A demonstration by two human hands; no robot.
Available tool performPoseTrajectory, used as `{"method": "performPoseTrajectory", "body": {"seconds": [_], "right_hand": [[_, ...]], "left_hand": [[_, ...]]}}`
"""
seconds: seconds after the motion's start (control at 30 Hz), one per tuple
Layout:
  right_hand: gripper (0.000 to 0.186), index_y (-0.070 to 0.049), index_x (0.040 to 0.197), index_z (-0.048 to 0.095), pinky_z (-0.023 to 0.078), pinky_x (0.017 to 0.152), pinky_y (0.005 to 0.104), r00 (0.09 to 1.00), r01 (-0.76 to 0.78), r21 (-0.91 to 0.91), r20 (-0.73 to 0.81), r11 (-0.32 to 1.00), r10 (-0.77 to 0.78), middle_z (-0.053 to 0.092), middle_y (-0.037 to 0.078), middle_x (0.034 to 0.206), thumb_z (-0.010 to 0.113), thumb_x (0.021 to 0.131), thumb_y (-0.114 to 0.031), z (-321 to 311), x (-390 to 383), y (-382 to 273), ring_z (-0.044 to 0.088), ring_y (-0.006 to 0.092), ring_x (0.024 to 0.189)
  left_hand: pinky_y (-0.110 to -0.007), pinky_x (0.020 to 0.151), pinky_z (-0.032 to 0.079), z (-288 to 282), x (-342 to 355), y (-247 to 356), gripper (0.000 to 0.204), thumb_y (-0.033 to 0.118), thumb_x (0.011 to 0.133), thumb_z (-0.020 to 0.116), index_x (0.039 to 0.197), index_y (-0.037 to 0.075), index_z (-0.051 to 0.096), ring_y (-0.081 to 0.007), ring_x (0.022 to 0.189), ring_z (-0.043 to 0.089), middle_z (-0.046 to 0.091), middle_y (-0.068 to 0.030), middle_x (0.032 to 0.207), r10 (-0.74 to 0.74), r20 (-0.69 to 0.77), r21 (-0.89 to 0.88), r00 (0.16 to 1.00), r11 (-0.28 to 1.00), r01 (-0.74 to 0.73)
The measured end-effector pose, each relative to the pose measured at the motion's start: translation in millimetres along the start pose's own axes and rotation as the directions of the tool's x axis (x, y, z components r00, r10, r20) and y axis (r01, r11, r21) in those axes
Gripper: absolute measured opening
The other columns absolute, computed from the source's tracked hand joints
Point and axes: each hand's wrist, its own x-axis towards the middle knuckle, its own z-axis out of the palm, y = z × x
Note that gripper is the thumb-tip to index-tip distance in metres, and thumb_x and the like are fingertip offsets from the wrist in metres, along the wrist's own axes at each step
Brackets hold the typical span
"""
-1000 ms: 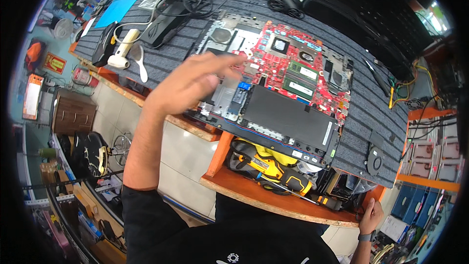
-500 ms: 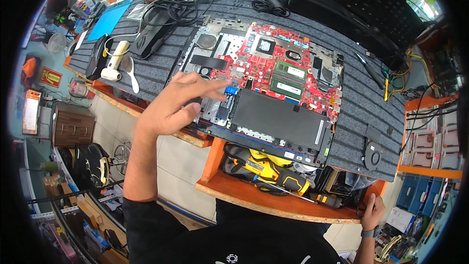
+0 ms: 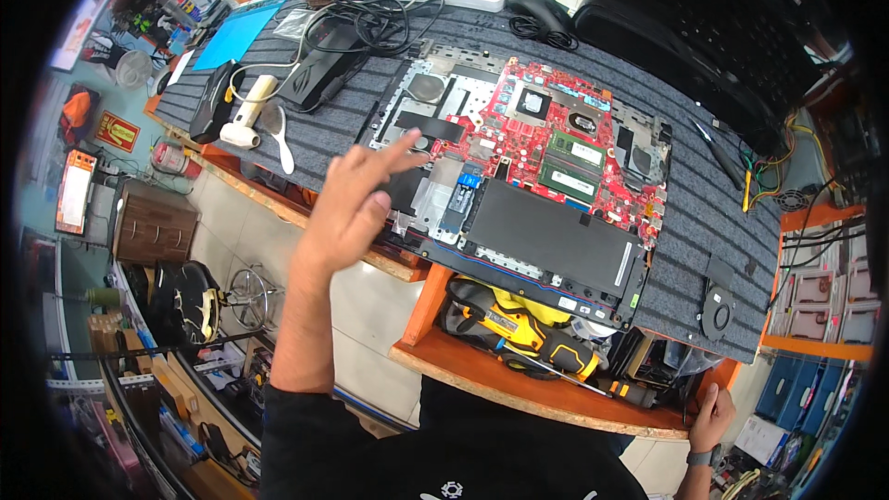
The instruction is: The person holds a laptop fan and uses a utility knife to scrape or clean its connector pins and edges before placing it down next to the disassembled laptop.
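Observation:
An opened laptop base lies on the striped grey mat, showing a red motherboard (image 3: 523,157), two green memory modules (image 3: 574,163) and a flat black battery (image 3: 556,233). My left hand (image 3: 356,204) hovers over its left front part, fingers stretched and apart, holding nothing. Nearest to the fingertips are a black flat strip (image 3: 431,126) and a small board with a blue end (image 3: 463,199). Whether a fingertip touches the laptop, I cannot tell. At the lower right, my right hand (image 3: 711,421) is closed against the drawer's right front corner, its thumb up.
The pulled-out orange drawer (image 3: 519,407) holds a yellow-black power tool (image 3: 523,329). A small black fan (image 3: 717,310) lies right of the laptop. Beyond are tweezers (image 3: 708,141), a mouse (image 3: 537,7), cables (image 3: 389,23), a white brush (image 3: 280,137) and a cream handheld tool (image 3: 248,116).
The whole view has shifted, so the bench appears farther right. Over the laptop, my left hand has drawn back leftward from the blue-ended board. My right hand stays at the drawer corner.

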Motion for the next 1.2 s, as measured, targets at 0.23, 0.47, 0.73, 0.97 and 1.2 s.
{"method": "performPoseTrajectory", "body": {"seconds": [0.23, 0.47, 0.73, 0.97, 1.2], "right_hand": [[0.046, 0.004, 0.073, 0.049, 0.032, 0.057, 0.0426, 0.999, -0.029, -0.029, 0.031, 0.999, 0.030, 0.047, 0.014, 0.064, 0.056, 0.112, -0.020, -0.2, -0.7, 8.8, 0.044, 0.0254, 0.058], [0.047, 0.004, 0.074, 0.050, 0.033, 0.057, 0.0425, 0.999, -0.022, -0.034, 0.023, 0.999, 0.023, 0.047, 0.014, 0.064, 0.054, 0.112, -0.022, -2.0, -0.4, 2.5, 0.045, 0.0235, 0.058], [0.049, 0.004, 0.073, 0.047, 0.032, 0.057, 0.0421, 1.000, -0.018, -0.036, 0.024, 0.999, 0.019, 0.046, 0.013, 0.065, 0.054, 0.113, -0.024, -2.5, 0.0, 2.5, 0.044, 0.0228, 0.058], [0.048, 0.003, 0.073, 0.047, 0.032, 0.057, 0.0422, 0.999, -0.030, -0.018, 0.023, 0.999, 0.031, 0.046, 0.013, 0.064, 0.054, 0.113, -0.023, -4.7, -4.3, 1.2, 0.043, 0.0239, 0.058], [0.043, 0.003, 0.074, 0.052, 0.034, 0.057, 0.0420, 0.999, 0.025, -0.026, 0.029, 0.999, -0.024, 0.048, 0.013, 0.066, 0.055, 0.111, -0.019, -3.1, 3.1, -4.7, 0.046, 0.0257, 0.058]], "left_hand": [[-0.038, 0.095, 0.034, 18.4, -6.8, 16.9, 0.078, 0.033, 0.089, 0.048, 0.160, 0.000, 0.045, -0.0261, 0.096, 0.049, 0.069, -0.0084, 0.144, 0.019, 0.070, 0.119, 0.997, 0.993, -0.027], [-0.039, 0.096, 0.033, 8.4, -22.1, 22.4, 0.077, 0.033, 0.091, 0.045, 0.160, 0.000, 0.045, -0.0263, 0.096, 0.049, 0.072, -0.0078, 0.141, 0.058, 0.093, 0.085, 0.994, 0.994, -0.066], [-0.039, 0.097, 0.032, 15.3, -8.7, 18.2, 0.078, 0.040, 0.095, 0.042, 0.161, -0.001, 0.043, -0.0259, 0.096, 0.048, 0.070, -0.0065, 0.143, 0.022, 0.070, 0.110, 0.997, 0.993, -0.030], [-0.039, 0.097, 0.031, 3.8, -17.7, 22.0, 0.082, 0.055, 0.101, 0.034, 0.162, 0.000, 0.041, -0.0263, 0.096, 0.048, 0.069, -0.0061, 0.145, 0.028, 0.169, 0.059, 0.985, 0.998, -0.038], [-0.041, 0.099, 0.032, 13.4, -3.7, 15.0, 0.079, 0.054, 0.103, 0.033, 0.162, 0.002, 0.042, -0.0291, 0.101, 0.052, 0.068, -0.0058, 0.147, 0.023, 0.084, 0.149, 0.996, 0.988, -0.035]]}}
